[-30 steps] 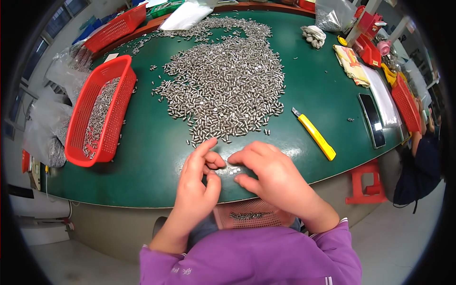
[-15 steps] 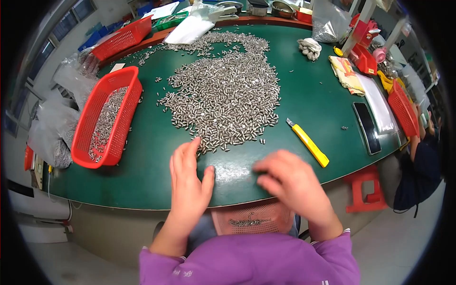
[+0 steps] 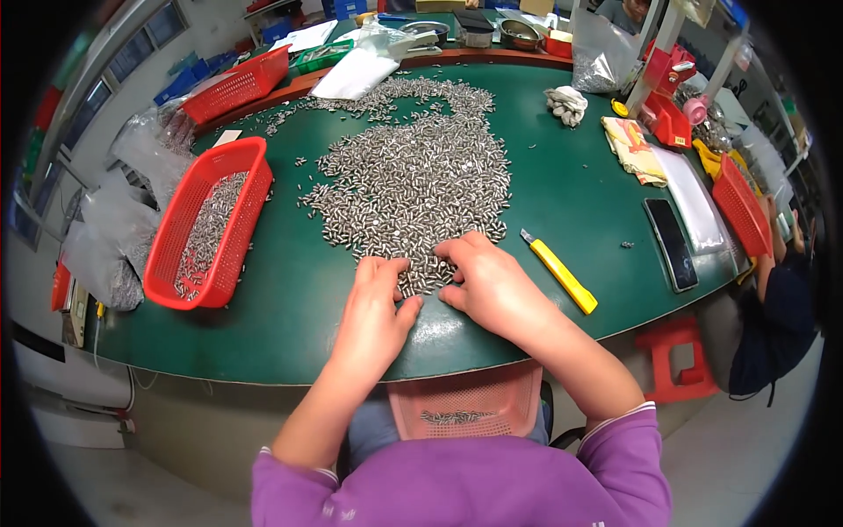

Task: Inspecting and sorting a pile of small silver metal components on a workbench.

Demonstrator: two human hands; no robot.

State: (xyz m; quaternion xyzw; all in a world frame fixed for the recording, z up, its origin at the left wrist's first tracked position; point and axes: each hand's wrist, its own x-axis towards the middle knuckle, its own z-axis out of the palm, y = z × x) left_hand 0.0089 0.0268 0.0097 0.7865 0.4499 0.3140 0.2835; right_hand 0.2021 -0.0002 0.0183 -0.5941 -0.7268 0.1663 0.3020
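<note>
A broad heap of small silvery metal pins (image 3: pixel 421 167) lies on the green tabletop (image 3: pixel 290 342). At its near edge my left hand (image 3: pixel 373 309) rests with fingers spread and thumb apart, the fingertips touching the pins. Facing it from the right, my right hand (image 3: pixel 485 281) has its fingers curved over the heap's edge, thumb held away from them. A small cluster of pins shows between the two hands. Nothing is visibly gripped in either one. On my lap below the table edge, a pink mesh basket (image 3: pixel 505 395) holds some pins.
At left stands a red basket (image 3: pixel 158 272) of pins, beside plastic bags (image 3: pixel 114 233). To the right lie a yellow utility knife (image 3: pixel 562 277), a phone (image 3: pixel 671 246), gloves (image 3: pixel 566 105) and a cloth (image 3: pixel 634 151). A red stool (image 3: pixel 676 360) stands below; a person sits at far right.
My right hand has moved forward and left to the heap's near edge. My left hand has shifted slightly right, its fingers now at the pins. The view has tilted a little.
</note>
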